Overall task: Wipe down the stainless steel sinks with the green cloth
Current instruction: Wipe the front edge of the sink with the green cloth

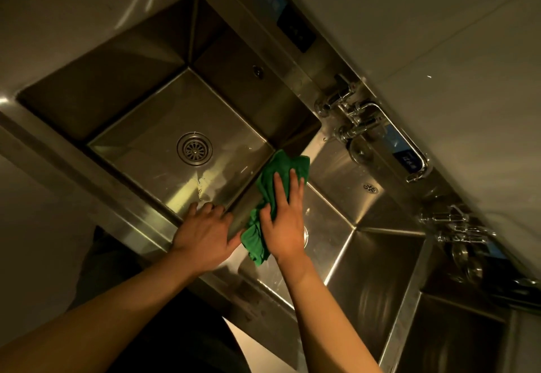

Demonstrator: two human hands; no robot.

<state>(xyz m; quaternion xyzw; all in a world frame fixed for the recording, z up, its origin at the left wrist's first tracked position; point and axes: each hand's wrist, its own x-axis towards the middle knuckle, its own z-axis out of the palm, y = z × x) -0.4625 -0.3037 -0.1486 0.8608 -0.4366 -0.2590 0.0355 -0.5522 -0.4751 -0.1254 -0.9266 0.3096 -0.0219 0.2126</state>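
as r hand presses crumpled cloth, l hand on steel rim

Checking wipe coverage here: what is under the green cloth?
The green cloth lies over the steel divider beside the left basin, the right hand pressing flat on it. Bare divider shows beside it; the steel directly beneath is covered, so its condition cannot be seen.
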